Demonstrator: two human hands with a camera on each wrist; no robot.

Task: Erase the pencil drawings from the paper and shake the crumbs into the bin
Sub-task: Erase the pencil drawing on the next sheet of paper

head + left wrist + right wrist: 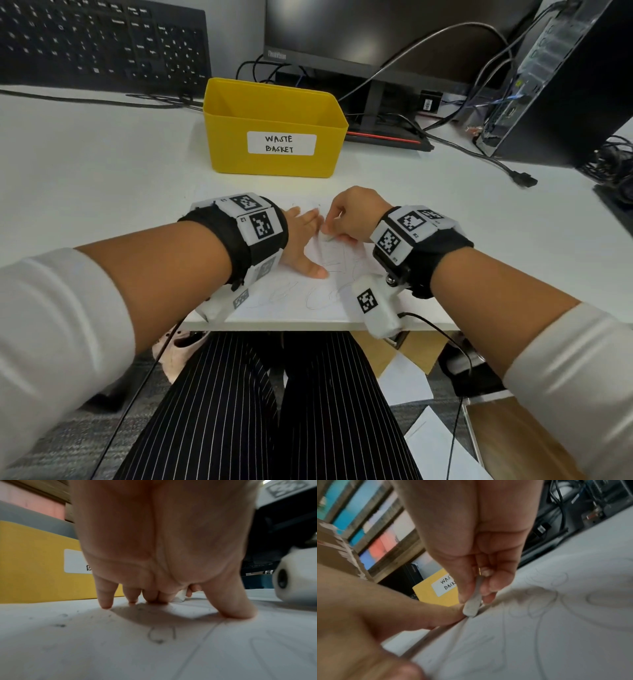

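A white sheet of paper (294, 294) with pencil scribbles lies at the desk's front edge. My left hand (303, 240) presses flat on it, fingers spread and straight; its fingertips (106, 604) touch the sheet (120, 649). My right hand (349, 219) pinches a small white eraser (471, 608) between thumb and fingers, its tip against the paper (539, 635) beside my left fingers. The eraser (180, 596) shows behind my left hand. Dark crumbs lie on the sheet. The yellow bin (274, 126) labelled "WASTE BASKET" stands just beyond the paper.
A monitor stand (373, 113) and cables (479, 154) lie behind and right of the bin. A computer tower (565, 85) stands at the right, a black keyboard (102, 44) at the far left. White desk (102, 171) stretches left of the bin.
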